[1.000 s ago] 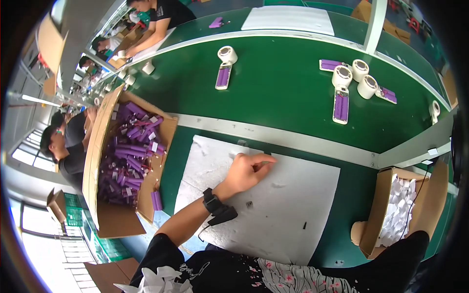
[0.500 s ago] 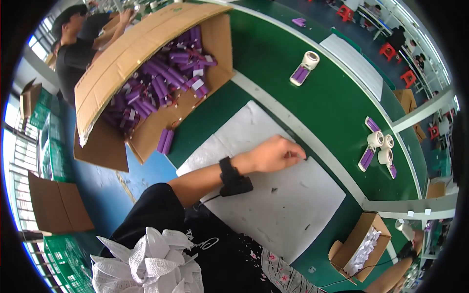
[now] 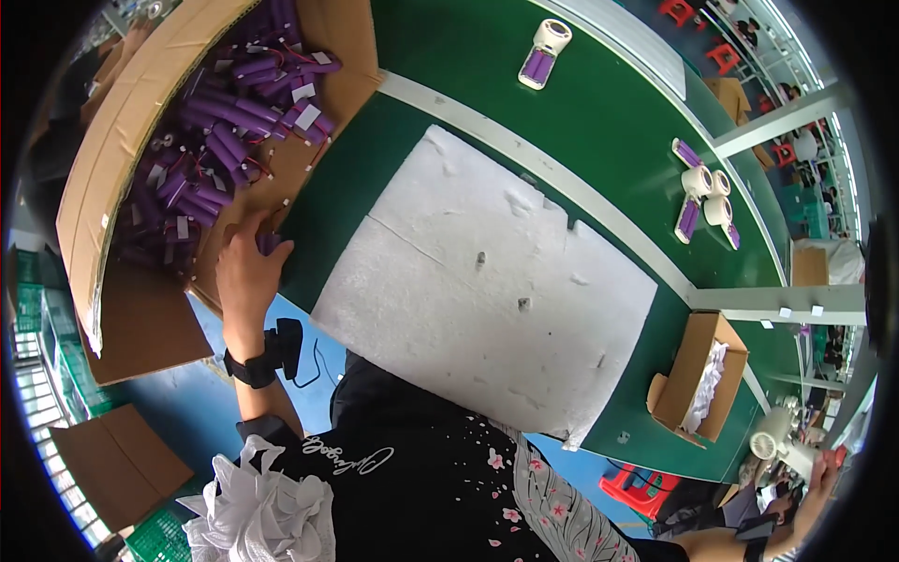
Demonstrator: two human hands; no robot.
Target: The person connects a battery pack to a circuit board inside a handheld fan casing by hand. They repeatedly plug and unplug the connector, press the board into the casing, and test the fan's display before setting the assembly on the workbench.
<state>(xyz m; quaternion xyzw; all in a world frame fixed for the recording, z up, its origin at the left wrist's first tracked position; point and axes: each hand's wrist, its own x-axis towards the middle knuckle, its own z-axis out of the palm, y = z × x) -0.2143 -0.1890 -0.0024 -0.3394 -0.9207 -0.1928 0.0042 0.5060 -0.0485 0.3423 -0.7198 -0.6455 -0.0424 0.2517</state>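
Observation:
My left hand (image 3: pixel 248 272) is at the open side of the large cardboard box (image 3: pixel 122 178), its fingers closed round a purple battery pack (image 3: pixel 270 244), mostly hidden by the hand. Inside the box lies a heap of purple battery packs (image 3: pixel 220 122) with thin red and black wires and white labels. At the far right edge of the view, my right hand (image 3: pixel 817 492) has its fingers on the handle of a white round-headed device (image 3: pixel 773 444) that looks like a handheld fan housing. A white foam sheet (image 3: pixel 487 281) lies in front of me.
A white housing with purple cells (image 3: pixel 538 66) lies on the green table (image 3: pixel 449 47) beyond a pale rail. Several similar housings (image 3: pixel 702 192) are grouped farther right. A small carton of white pieces (image 3: pixel 698 375) stands at right. A red stool (image 3: pixel 639 489) is below the table.
My left hand has moved from over the foam sheet leftward to the purple pack beside the large box. My right hand has come further into view, at the white device. The view has shifted.

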